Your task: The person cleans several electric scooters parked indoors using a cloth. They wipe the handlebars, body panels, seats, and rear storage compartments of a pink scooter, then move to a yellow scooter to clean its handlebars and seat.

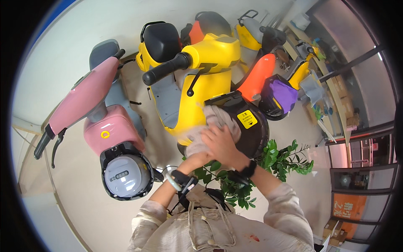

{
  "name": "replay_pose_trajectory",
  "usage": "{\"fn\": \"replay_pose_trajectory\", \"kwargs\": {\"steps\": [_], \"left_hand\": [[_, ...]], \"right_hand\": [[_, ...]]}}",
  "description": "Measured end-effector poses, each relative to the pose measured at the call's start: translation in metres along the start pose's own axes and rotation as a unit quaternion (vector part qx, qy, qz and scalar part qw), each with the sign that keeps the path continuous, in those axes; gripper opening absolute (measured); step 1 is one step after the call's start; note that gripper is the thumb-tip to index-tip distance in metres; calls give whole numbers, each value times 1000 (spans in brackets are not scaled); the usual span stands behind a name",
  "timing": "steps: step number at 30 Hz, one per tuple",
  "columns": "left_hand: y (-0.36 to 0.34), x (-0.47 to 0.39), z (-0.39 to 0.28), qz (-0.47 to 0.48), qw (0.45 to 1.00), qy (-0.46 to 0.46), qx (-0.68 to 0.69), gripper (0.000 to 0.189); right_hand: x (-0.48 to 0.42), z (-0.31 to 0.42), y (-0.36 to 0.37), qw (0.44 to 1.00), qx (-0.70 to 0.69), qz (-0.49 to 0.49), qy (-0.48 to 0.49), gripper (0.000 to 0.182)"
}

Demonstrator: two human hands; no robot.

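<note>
A greyish-pink cloth (228, 119) is bunched between my two hands, in front of the yellow scooter (201, 91). My right hand (220, 143) presses on the cloth with its fingers bent. My left hand (198, 160) is lower and further left, its fingers mostly hidden by the cloth, which is blurred there. Part of the cloth lies against the black front basket (255, 138) of the scooter, beside a yellow label (247, 119) that bears writing.
A pink scooter (85, 94) with a grey helmet (125, 176) in its basket stands at the left. A leafy potted plant (270, 154) is close below the basket. More scooters, one with a purple cloth (283, 94), stand behind. Shelves with cardboard boxes (343, 94) line the right.
</note>
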State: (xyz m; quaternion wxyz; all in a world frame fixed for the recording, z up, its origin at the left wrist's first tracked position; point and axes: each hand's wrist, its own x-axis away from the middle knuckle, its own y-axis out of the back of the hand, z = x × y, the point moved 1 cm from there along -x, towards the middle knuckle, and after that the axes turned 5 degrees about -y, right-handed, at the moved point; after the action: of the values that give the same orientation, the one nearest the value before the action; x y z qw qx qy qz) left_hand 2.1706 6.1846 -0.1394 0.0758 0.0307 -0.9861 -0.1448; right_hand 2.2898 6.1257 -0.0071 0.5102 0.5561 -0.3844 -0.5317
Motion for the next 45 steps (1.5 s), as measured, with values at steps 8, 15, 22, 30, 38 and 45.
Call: {"fn": "replay_pose_trajectory", "kwargs": {"steps": [8,15,22,30,38,45], "left_hand": [[12,47,-36,-176,976,-64,-108,94],[47,56,-27,-231,967,-41,-100,77],[63,29,-71,-210,967,-114,-91,68],[44,55,-59,-177,978,-98,-54,57],[66,65,-55,-205,971,-105,-62,50],[95,96,-41,-265,959,-82,-56,47]], "right_hand": [[159,-123,8,852,24,-152,-500,48],[107,-19,-2,843,81,-187,-498,46],[128,1,-15,897,72,-179,-397,63],[122,-56,5,680,7,-226,-697,32],[44,60,2,947,21,-123,-296,39],[1,-90,29,574,-549,-398,-459,31]]}}
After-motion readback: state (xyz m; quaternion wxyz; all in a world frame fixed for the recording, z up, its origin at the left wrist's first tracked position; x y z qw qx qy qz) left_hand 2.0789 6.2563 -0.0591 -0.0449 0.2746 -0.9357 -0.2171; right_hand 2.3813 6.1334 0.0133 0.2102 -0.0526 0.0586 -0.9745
